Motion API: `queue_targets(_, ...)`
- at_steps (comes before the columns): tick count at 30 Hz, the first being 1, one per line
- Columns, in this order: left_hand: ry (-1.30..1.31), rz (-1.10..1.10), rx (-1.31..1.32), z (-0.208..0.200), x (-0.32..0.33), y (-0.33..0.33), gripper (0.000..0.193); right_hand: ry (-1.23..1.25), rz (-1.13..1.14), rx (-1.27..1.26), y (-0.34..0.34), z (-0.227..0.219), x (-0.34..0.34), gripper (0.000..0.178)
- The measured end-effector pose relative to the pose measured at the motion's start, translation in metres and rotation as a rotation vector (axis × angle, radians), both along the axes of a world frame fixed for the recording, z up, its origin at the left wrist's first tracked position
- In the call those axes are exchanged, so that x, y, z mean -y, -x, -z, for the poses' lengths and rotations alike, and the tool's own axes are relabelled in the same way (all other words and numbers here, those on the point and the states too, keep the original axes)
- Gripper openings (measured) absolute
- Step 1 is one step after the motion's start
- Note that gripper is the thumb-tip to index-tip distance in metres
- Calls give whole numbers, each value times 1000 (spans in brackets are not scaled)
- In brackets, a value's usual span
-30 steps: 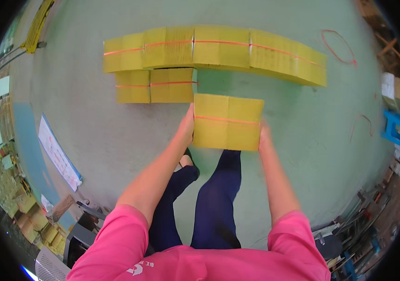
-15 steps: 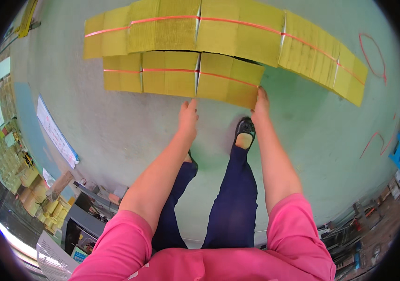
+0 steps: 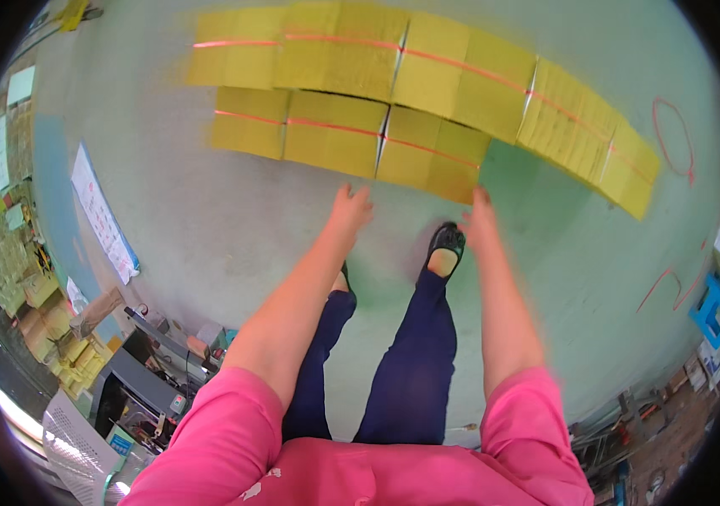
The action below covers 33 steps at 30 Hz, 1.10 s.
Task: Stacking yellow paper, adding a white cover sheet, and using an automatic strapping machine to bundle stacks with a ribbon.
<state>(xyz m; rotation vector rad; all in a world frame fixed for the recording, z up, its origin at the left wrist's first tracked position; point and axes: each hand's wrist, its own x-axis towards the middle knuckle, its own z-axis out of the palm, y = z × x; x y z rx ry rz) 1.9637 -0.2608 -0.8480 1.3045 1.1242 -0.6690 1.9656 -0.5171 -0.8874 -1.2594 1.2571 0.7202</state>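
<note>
Two rows of yellow bundles, apparently stacked cardboard, stand on the floor, each bound with a red strap. My left hand [image 3: 351, 211] is open, its fingers apart, just short of the front edge of the near row [image 3: 339, 152]. At the right end of that row is the end bundle [image 3: 415, 169]. My right hand [image 3: 480, 221] is beside that bundle's near right corner, fingers extended and somewhat blurred; whether the fingertips touch it I cannot tell. Behind, the longer far row [image 3: 440, 88] curves across the view, partly blurred on its left.
Grey-green floor [image 3: 579, 278] surrounds my shoes. At the left lies a white printed sheet [image 3: 103, 215]. Dark machinery [image 3: 137, 375] stands lower left, near yellow stacks [image 3: 82, 363]. A blue stool-like object [image 3: 714, 312] is at the right edge; red marks [image 3: 672, 139] show on the floor.
My view has shifted, so the rows sit farther right and slightly tilted. Both hands have drawn back a little from the near row, and my left fingers have spread.
</note>
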Motion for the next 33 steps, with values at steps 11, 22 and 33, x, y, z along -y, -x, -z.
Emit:
queue_targets(11,-241,202,-435,-267,-240,321,41,341,-1240,810,215,-401,-92,45)
queue_targets(22,-142,-484,187,-476,-113,415,49,-198,-2043,876,175,-397,-69,42)
queue_targets(33,-429,-1667,-269,-440,187,717,29,-449,-2994,756,212,-469,-343,39)
